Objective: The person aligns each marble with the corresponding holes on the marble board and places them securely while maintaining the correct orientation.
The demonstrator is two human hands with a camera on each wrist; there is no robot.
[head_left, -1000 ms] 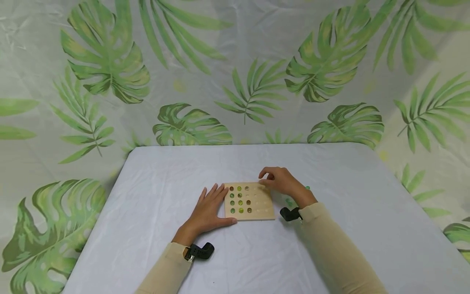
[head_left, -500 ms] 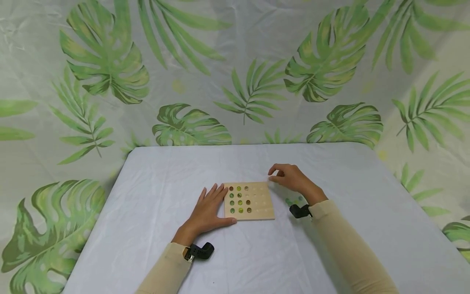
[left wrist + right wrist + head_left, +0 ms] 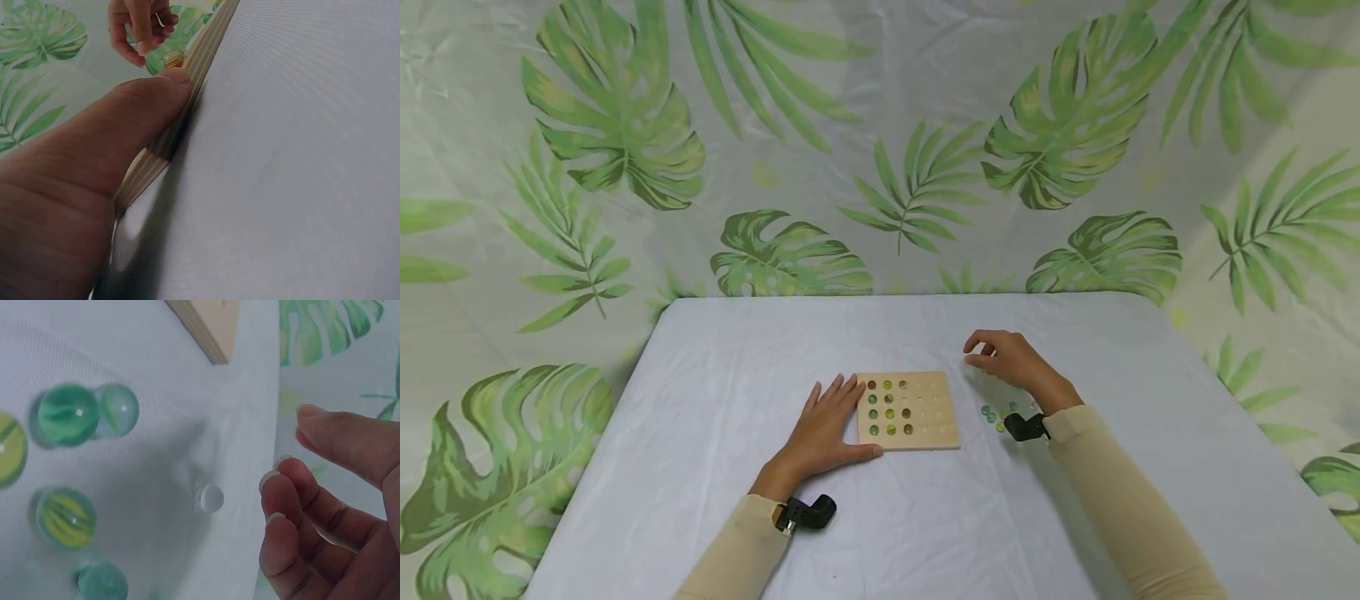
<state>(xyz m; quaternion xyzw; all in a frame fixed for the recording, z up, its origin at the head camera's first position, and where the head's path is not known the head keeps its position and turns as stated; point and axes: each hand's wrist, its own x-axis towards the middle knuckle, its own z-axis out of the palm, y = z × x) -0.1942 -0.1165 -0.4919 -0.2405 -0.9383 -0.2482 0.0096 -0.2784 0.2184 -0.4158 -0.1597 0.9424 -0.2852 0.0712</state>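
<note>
A pale wooden board [image 3: 942, 417] with rows of round hollows lies on the table. Glass marbles [image 3: 891, 429] in green, yellow and brown sit in its left and middle hollows. My left hand [image 3: 822, 432] rests along the board's left side, fingers spread at the edge and thumb at the near corner. The left wrist view shows the thumb [image 3: 140, 103] against the board's side. My right hand [image 3: 1009, 358] hovers right of the board, holding nothing, its fingers loosely bent and the thumb apart from them. A clear marble [image 3: 212, 497] shows near its fingertips in the right wrist view.
Several loose marbles lie on the white tablecloth [image 3: 880, 525] right of the board, among them a green marble [image 3: 67, 414] and a yellow-streaked marble [image 3: 65, 517]. A leaf-patterned cloth [image 3: 917, 150] hangs behind the table.
My right hand has moved from the board's far right corner rightward and away from the board, over the table, uncovering the corner. The left hand and the board have stayed put.
</note>
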